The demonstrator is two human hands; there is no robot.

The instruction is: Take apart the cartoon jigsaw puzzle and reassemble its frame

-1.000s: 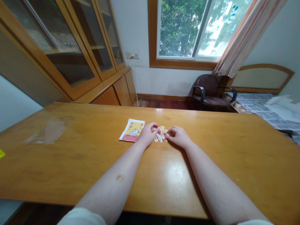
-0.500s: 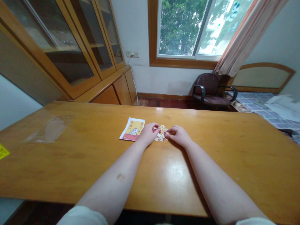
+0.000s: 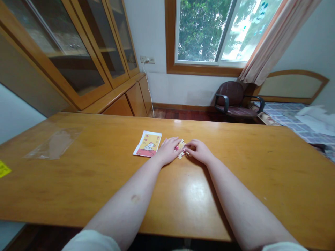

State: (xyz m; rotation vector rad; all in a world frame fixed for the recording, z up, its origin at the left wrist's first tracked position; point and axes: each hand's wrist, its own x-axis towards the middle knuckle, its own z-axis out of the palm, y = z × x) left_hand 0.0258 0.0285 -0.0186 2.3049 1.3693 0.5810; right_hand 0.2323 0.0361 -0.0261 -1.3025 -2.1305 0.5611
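Observation:
A small pile of jigsaw puzzle pieces (image 3: 180, 155), cream, yellow and pink, lies on the wooden table between my two hands. My left hand (image 3: 169, 150) rests over the pile's left side, its fingers stretched out and held low, covering part of the pieces. At the right edge of the pile, my right hand (image 3: 199, 150) has its fingers curled in with thumb and forefinger close together on a puzzle piece. Just left of my left hand lies a picture card (image 3: 148, 144) showing a white cartoon animal on yellow and pink; my fingers hide its right edge.
A clear plastic bag (image 3: 56, 143) lies flat on the table (image 3: 104, 188) at the left, with a yellow label (image 3: 4, 169) at the edge. Beyond the table are a glass-fronted cabinet (image 3: 110, 94), an armchair (image 3: 231, 99) and a bed (image 3: 285, 115).
My left hand has flattened, its fingers extending over the pile and covering more pieces. The pile looks more gathered. My right hand has barely moved.

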